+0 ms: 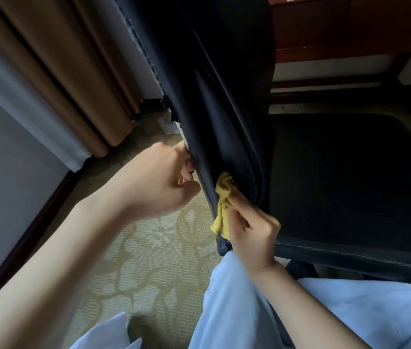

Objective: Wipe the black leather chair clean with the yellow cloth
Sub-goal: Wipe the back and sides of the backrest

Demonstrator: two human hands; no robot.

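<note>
The black leather chair (pixel 345 172) fills the middle and right of the view, its backrest running up the centre and its seat spreading to the right. My left hand (pixel 159 182) grips the left edge of the backrest, fingers curled around it. My right hand (pixel 249 227) holds the bunched yellow cloth (pixel 222 197) and presses it against the lower part of the backrest, close to where it meets the seat. Part of the cloth hangs down below my fingers.
Brown and white curtains (pixel 55 79) hang at the left beside a grey wall. Patterned beige carpet (pixel 154 253) lies under the chair. A dark wooden desk (pixel 350 28) stands beyond the seat. My light blue trouser legs (pixel 237 306) are against the chair's front.
</note>
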